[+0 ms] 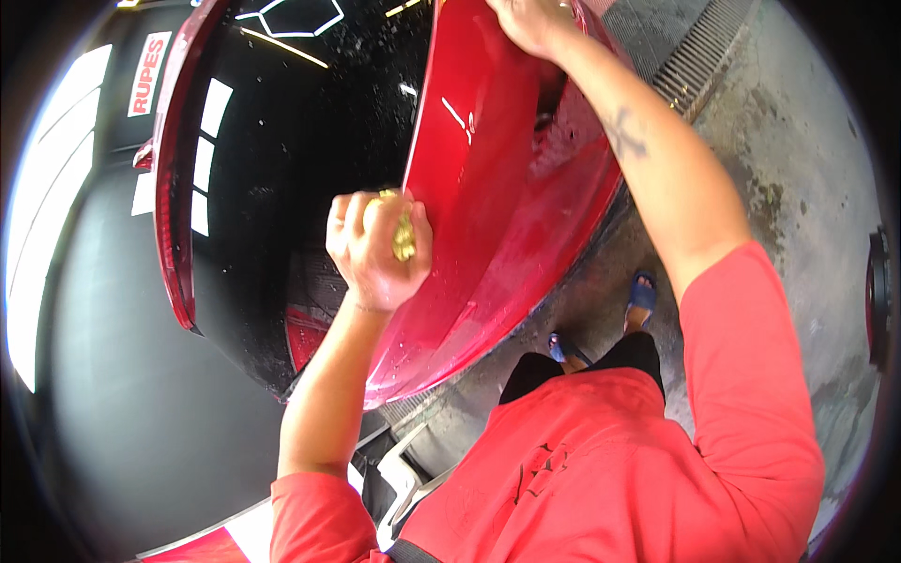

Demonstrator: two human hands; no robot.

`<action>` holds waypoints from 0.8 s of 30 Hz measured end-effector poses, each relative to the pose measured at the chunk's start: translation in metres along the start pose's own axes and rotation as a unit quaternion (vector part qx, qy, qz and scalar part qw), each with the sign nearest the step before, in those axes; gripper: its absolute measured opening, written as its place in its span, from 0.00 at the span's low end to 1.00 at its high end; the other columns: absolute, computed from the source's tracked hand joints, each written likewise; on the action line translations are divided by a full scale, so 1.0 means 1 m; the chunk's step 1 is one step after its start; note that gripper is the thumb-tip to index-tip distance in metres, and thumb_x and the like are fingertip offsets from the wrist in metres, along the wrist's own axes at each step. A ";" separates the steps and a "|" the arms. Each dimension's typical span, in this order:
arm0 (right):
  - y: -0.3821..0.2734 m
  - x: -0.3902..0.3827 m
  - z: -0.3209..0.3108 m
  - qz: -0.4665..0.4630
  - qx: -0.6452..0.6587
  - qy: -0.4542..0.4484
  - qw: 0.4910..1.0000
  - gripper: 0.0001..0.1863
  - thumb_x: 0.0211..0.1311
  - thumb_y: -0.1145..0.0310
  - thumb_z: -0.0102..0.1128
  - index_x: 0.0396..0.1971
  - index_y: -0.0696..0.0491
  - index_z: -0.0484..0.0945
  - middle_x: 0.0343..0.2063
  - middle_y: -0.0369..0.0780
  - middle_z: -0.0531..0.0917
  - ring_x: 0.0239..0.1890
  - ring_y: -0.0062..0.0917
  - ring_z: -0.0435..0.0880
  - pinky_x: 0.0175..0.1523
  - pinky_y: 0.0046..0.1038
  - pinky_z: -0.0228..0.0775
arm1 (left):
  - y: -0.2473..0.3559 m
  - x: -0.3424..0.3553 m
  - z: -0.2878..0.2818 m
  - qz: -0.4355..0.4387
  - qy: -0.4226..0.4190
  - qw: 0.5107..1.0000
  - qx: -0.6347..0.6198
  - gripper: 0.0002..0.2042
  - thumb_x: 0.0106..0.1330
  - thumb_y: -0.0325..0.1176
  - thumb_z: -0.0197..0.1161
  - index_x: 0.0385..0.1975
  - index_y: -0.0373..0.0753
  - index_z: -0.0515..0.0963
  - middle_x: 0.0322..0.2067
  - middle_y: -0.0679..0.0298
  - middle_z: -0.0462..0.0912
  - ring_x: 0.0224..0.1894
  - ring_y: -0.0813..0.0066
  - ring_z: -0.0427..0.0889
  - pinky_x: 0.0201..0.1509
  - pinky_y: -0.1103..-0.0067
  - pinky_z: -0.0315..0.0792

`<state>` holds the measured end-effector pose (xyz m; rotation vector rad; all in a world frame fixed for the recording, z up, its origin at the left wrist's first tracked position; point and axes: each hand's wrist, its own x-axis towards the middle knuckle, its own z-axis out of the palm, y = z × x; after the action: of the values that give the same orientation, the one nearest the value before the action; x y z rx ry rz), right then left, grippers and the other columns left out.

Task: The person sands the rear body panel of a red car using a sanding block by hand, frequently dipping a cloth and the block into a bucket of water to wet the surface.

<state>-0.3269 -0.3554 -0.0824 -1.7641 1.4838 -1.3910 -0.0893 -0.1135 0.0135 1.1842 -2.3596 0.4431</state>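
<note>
My left hand (375,251) is closed in a fist around a crumpled, shiny yellow cloth (404,240). Part of the cloth bulges out beside the thumb; the rest is hidden by my fingers. That fist is over the edge where the dark glass (310,122) of a car meets its glossy red body panel (469,188). At the upper edge, my right hand (533,23) lies at the far part of the red panel, its fingers mostly cut off by the picture's border. Water drops dot the glass and paint.
A thin red spoiler-like strip (169,206) runs along the glass's left side. Behind it stands a dark wall or panel (113,375). A white plastic chair (402,474) is close by my left side. To the right, the wet concrete floor (779,159) has a metal drain grate (699,56).
</note>
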 end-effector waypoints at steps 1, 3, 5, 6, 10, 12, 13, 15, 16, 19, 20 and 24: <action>-0.030 -0.048 0.009 -0.017 0.009 0.037 0.999 0.32 0.91 0.50 0.35 0.71 0.61 0.75 0.78 0.54 0.72 0.84 0.46 0.64 0.85 0.42 0.56 | -0.004 -0.012 0.000 -0.005 0.018 1.000 -0.015 0.16 0.63 0.21 0.74 0.50 0.36 0.82 0.34 0.55 0.87 0.34 0.56 0.83 0.45 0.62 0.76; -0.037 -0.149 0.041 -0.058 0.030 0.058 0.996 0.35 0.91 0.45 0.38 0.85 0.52 0.58 0.87 0.46 0.57 0.90 0.41 0.48 0.83 0.71 0.41 | -0.007 -0.013 0.002 0.024 0.017 1.000 -0.006 0.24 0.67 0.20 0.72 0.63 0.34 0.77 0.38 0.57 0.89 0.36 0.58 0.84 0.49 0.61 0.75; -0.099 -0.274 0.047 -0.087 0.027 -0.008 0.996 0.45 0.80 0.55 0.57 0.87 0.56 0.48 0.87 0.57 0.48 0.89 0.57 0.45 0.82 0.74 0.38 | -0.012 -0.024 0.005 0.005 0.027 1.000 0.005 0.24 0.67 0.25 0.71 0.64 0.33 0.79 0.35 0.59 0.86 0.37 0.59 0.84 0.51 0.63 0.74; -0.114 -0.335 0.061 -0.099 0.058 -0.031 0.993 0.50 0.76 0.54 0.62 0.87 0.57 0.47 0.87 0.59 0.47 0.89 0.59 0.44 0.82 0.76 0.32 | -0.010 -0.020 0.009 0.008 0.032 0.999 0.005 0.24 0.68 0.26 0.71 0.65 0.35 0.80 0.36 0.60 0.86 0.38 0.59 0.84 0.52 0.63 0.74; -0.124 -0.345 0.072 -0.087 -0.012 0.022 0.996 0.41 0.81 0.54 0.56 0.84 0.57 0.54 0.86 0.56 0.52 0.89 0.54 0.49 0.80 0.76 0.41 | -0.022 -0.025 0.011 0.050 0.065 0.997 0.004 0.25 0.71 0.32 0.71 0.68 0.39 0.77 0.41 0.58 0.86 0.43 0.56 0.84 0.58 0.61 0.75; -0.101 -0.250 0.046 0.029 -0.041 -0.039 0.998 0.35 0.86 0.55 0.47 0.82 0.58 0.58 0.85 0.55 0.57 0.88 0.51 0.54 0.82 0.62 0.48 | -0.018 -0.022 0.015 0.062 0.102 0.993 0.011 0.23 0.72 0.33 0.69 0.66 0.39 0.78 0.49 0.54 0.88 0.51 0.53 0.86 0.63 0.60 0.76; -0.094 -0.241 0.029 0.059 -0.043 -0.062 0.995 0.34 0.87 0.55 0.44 0.82 0.59 0.59 0.84 0.55 0.58 0.87 0.50 0.55 0.83 0.60 0.49 | -0.002 -0.009 0.017 0.068 0.139 0.988 0.007 0.19 0.71 0.32 0.67 0.61 0.38 0.82 0.55 0.52 0.90 0.58 0.52 0.87 0.67 0.61 0.76; -0.084 -0.254 0.038 0.045 -0.039 -0.024 0.998 0.33 0.88 0.53 0.41 0.80 0.58 0.61 0.84 0.53 0.59 0.86 0.51 0.57 0.81 0.64 0.51 | 0.010 -0.003 0.008 0.057 0.053 0.997 -0.029 0.27 0.70 0.28 0.67 0.69 0.42 0.74 0.55 0.50 0.89 0.55 0.46 0.86 0.63 0.58 0.75; -0.108 -0.294 0.069 0.017 0.010 0.078 0.997 0.33 0.87 0.53 0.42 0.81 0.57 0.60 0.85 0.54 0.57 0.86 0.52 0.55 0.80 0.69 0.51 | 0.000 -0.009 0.006 0.054 0.056 0.997 -0.011 0.27 0.70 0.29 0.67 0.69 0.43 0.74 0.54 0.49 0.88 0.55 0.46 0.86 0.63 0.58 0.75; -0.202 -0.454 0.139 -0.030 0.044 0.084 0.995 0.44 0.82 0.55 0.53 0.88 0.54 0.45 0.87 0.59 0.47 0.89 0.60 0.42 0.82 0.76 0.39 | -0.015 -0.022 0.013 0.044 0.063 0.997 0.014 0.26 0.69 0.30 0.67 0.68 0.43 0.73 0.53 0.48 0.89 0.54 0.45 0.86 0.62 0.57 0.75; -0.223 -0.517 0.156 -0.080 0.057 0.020 0.995 0.46 0.81 0.55 0.54 0.88 0.55 0.44 0.87 0.58 0.47 0.89 0.59 0.42 0.83 0.75 0.37 | -0.012 -0.020 0.010 0.048 0.068 0.996 0.019 0.26 0.69 0.30 0.67 0.68 0.43 0.73 0.53 0.48 0.89 0.54 0.45 0.86 0.63 0.57 0.75; -0.219 -0.481 0.141 -0.106 -0.038 0.032 0.993 0.46 0.82 0.53 0.53 0.88 0.56 0.44 0.87 0.57 0.47 0.89 0.57 0.44 0.84 0.73 0.35 | -0.015 -0.025 0.006 0.055 0.075 0.996 0.007 0.26 0.70 0.31 0.67 0.68 0.43 0.73 0.53 0.48 0.90 0.55 0.46 0.87 0.63 0.57 0.76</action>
<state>-0.0611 0.1170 -0.1514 -1.9913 1.4315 -1.5255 -0.0655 -0.1083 -0.0038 0.9935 -2.3028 0.5649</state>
